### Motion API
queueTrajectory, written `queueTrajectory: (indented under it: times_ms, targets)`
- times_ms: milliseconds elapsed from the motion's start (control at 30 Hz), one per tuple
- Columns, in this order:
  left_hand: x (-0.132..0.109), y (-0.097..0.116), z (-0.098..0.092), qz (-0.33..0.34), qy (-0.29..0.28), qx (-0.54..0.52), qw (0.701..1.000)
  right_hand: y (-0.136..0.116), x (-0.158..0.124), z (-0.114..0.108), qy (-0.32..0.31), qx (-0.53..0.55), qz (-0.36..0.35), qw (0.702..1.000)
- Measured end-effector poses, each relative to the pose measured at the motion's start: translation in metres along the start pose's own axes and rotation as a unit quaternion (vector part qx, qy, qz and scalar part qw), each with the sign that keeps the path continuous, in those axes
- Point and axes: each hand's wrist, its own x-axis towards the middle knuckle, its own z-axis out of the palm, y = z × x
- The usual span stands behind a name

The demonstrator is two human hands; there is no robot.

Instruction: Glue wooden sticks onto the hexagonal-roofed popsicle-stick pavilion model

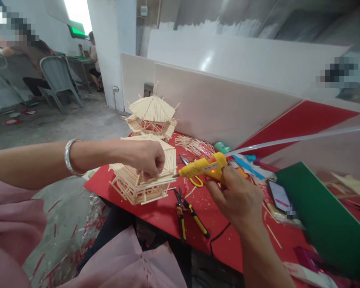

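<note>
My right hand [235,194] is wrapped round the handle of a yellow hot glue gun [202,166], whose small orange light glows. Its nozzle points left and meets or nearly meets the roof edge of a pale wooden stick model [141,186]. My left hand [147,160] is closed above that roof, fingertips pressed down at its front edge; what they pinch is too small to make out. Behind stands a taller pavilion model [153,110] of the same sticks, with a pointed roof.
On the red table [222,244] lie pliers [186,216] with black and yellow handles, yellow-handled scissors [195,180], a pile of loose sticks [195,144] and a phone [279,196]. A green board [324,224] is at the right. White panels [198,100] stand behind. Two people sit far left.
</note>
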Motion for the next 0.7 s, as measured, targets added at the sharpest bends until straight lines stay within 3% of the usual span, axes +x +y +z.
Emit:
queueTrajectory:
  times_ms: [367,700]
  targets:
    - [-0.0013,0.0034,0.0000,-0.006,-0.001,0.025,1.000,-0.0007,-0.0019,-0.0002,0.026,-0.005,0.002,1.000]
    - [-0.0043,0.0070,0.0028,-0.007,0.004,0.056,0.998,-0.0018,-0.0034,-0.0059,0.004,0.029,0.044,0.999]
